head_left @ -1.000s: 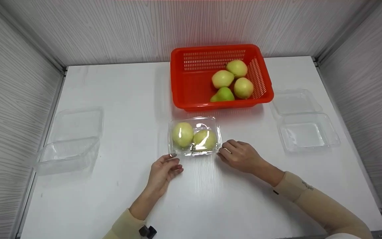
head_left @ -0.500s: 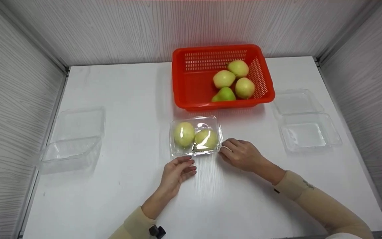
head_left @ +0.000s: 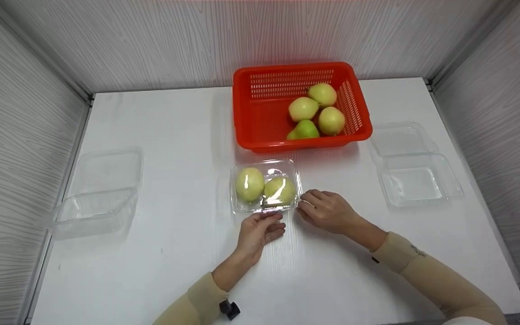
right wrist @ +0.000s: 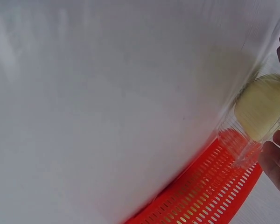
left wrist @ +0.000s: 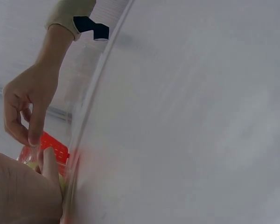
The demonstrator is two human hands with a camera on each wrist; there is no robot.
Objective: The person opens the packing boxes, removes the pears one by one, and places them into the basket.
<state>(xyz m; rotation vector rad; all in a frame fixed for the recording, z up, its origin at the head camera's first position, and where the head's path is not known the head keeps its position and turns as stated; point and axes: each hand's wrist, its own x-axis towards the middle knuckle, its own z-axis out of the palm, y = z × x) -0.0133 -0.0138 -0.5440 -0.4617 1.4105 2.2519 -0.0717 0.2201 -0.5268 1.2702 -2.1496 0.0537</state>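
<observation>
A clear plastic clamshell container [head_left: 266,209] lies in front of the basket, its lid down over two pale yellow-green pears [head_left: 249,184]. My left hand [head_left: 256,237] pinches the front rim with thumb and forefinger, the other fingers loosely bent. At the front right corner my right hand [head_left: 327,211] grips the rim between bent fingers and thumb. The left wrist view shows the right hand [left wrist: 30,100] pinching downward close to the left thumb [left wrist: 49,163]. In the right wrist view one pear [right wrist: 261,107] shows through the plastic beside the fingers.
Behind the container stands a red basket [head_left: 264,145] with several pears [head_left: 303,109] on its right side. Open clear clamshells lie at the left [head_left: 93,210] and the right [head_left: 415,178] of the white table [head_left: 165,280]. Wood-grain panels enclose the table at the back and sides.
My left hand has moved rightward along the container's front rim, from its left corner to near the middle. The right hand stays at the right corner, and the container has not visibly moved.
</observation>
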